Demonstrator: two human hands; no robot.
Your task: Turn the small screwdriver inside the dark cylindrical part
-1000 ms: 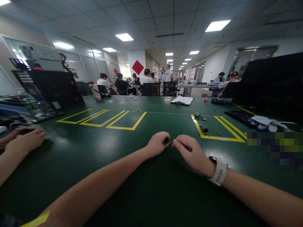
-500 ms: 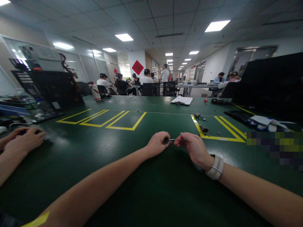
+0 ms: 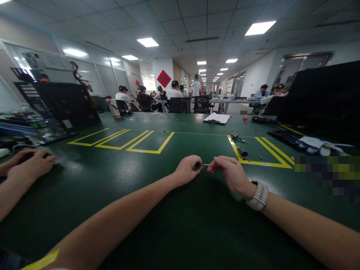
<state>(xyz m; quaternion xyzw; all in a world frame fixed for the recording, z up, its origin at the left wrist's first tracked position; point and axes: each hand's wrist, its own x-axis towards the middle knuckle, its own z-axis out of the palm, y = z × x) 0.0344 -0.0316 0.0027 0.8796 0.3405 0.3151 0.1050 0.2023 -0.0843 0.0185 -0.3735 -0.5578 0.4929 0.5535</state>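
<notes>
My left hand (image 3: 185, 171) is wrapped round a short hollow metal cylinder (image 3: 197, 167), its round open end facing me. From the cylinder's right side a thin metal rod (image 3: 206, 165) runs across to my right hand (image 3: 228, 174), whose fingertips pinch it. The rod's far end is hidden, so its kind cannot be made out. Both hands are just above the green table (image 3: 135, 187). Beyond my right hand, a dark metal cylinder (image 3: 243, 153) lies by the yellow tape, with a small grey piece (image 3: 260, 158) beside it and a metal part with a thin shaft (image 3: 237, 137) behind.
Yellow tape outlines (image 3: 143, 151) mark the table. A clipboard with papers (image 3: 217, 119) lies farther back. Gloves (image 3: 320, 146) and a black monitor (image 3: 323, 101) stand to the right. At the left edge another person's hand (image 3: 32, 167) rests on a mouse.
Less of the rod shows to the right, around my right fingertips. Both hands keep nearly the same place, and the view has shifted slightly.
</notes>
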